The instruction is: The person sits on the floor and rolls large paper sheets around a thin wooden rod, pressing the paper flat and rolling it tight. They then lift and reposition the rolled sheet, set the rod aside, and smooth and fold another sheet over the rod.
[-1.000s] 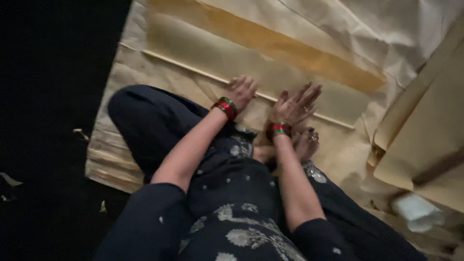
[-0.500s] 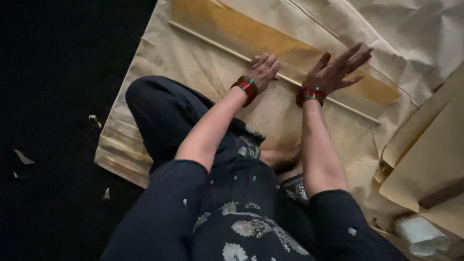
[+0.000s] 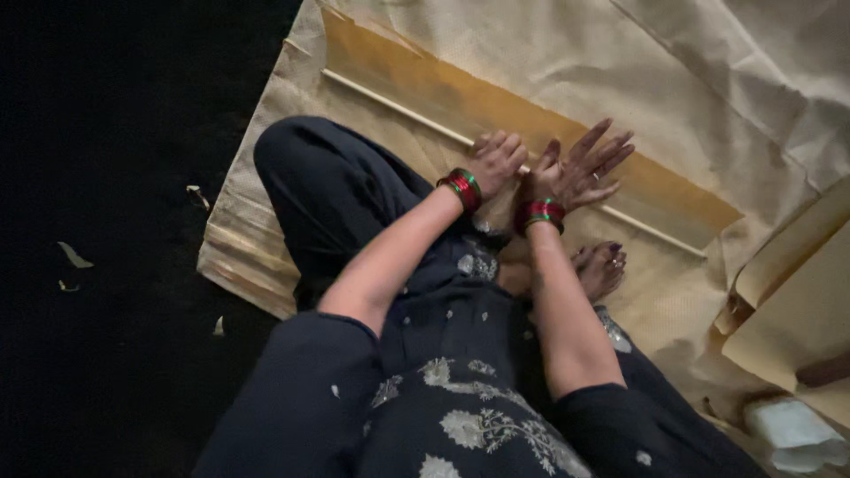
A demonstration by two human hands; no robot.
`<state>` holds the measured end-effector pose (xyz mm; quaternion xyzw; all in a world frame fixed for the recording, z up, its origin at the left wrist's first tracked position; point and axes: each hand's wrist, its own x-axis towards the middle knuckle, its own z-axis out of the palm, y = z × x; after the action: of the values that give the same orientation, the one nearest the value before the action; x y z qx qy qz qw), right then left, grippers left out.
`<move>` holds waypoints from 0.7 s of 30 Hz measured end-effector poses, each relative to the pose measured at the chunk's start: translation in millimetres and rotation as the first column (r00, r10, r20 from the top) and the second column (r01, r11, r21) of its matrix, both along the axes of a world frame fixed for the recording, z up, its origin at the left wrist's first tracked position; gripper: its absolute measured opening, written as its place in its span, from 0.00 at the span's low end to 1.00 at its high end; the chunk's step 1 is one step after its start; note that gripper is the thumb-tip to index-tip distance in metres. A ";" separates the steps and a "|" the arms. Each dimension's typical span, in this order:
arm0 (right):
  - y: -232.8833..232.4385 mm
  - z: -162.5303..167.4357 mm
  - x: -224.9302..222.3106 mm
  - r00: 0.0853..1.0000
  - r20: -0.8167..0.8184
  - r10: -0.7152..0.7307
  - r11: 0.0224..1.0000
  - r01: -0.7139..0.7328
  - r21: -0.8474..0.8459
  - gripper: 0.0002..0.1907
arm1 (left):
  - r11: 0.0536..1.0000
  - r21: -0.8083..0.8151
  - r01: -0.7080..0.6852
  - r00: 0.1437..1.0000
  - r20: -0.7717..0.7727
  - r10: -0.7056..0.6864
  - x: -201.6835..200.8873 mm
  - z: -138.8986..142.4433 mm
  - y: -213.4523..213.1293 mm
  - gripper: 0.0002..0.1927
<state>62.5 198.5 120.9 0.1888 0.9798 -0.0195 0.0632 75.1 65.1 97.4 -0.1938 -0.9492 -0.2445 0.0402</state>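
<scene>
I sit cross-legged in dark embroidered clothes on large tan paper sheets (image 3: 266, 221). A long thin pale stick (image 3: 398, 108) runs diagonally across the sheets, along the near edge of a yellow-brown strip (image 3: 460, 93). My left hand (image 3: 496, 161) rests on the stick with its fingers curled over it. My right hand (image 3: 580, 168) lies just to its right, palm down on the stick, fingers spread over the strip. Both wrists carry red and green bangles. My bare foot (image 3: 600, 267) shows below the right wrist.
More folded tan sheets (image 3: 797, 301) are stacked at the right, with crumpled paper (image 3: 735, 62) behind. A white rolled object (image 3: 792, 432) lies at the lower right. Small paper scraps (image 3: 74, 257) are scattered on the dark floor at the left.
My right hand has drawn in to the left, so both hands now sit close together on the stick. The left hand's fingers have curled.
</scene>
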 end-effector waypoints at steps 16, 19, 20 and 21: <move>-7.1 18.7 3.9 0.995 -0.088 0.037 0.998 -0.041 -0.043 0.40 | 0.975 -0.209 0.074 0.949 0.315 -0.004 -138.2 82.7 -174.3 0.08; -7.5 18.9 3.7 0.998 -0.058 0.025 0.998 -0.029 -0.055 0.39 | 0.970 -0.179 0.162 0.946 0.307 -0.102 -148.8 83.0 -167.8 0.07; -7.7 18.5 3.5 0.999 -0.045 0.026 0.998 -0.028 -0.057 0.39 | 0.967 -0.166 0.193 0.962 0.224 -0.153 -153.2 82.7 -169.3 0.07; -7.8 18.3 3.2 0.999 -0.038 0.022 0.998 -0.024 -0.057 0.39 | 0.962 -0.158 0.223 0.970 0.137 -0.202 -157.3 84.0 -173.8 0.08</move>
<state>65.7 190.8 139.2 0.1752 0.9819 -0.0502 0.0507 -82.1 -108.7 181.4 -0.2823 -0.9411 -0.1759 -0.0603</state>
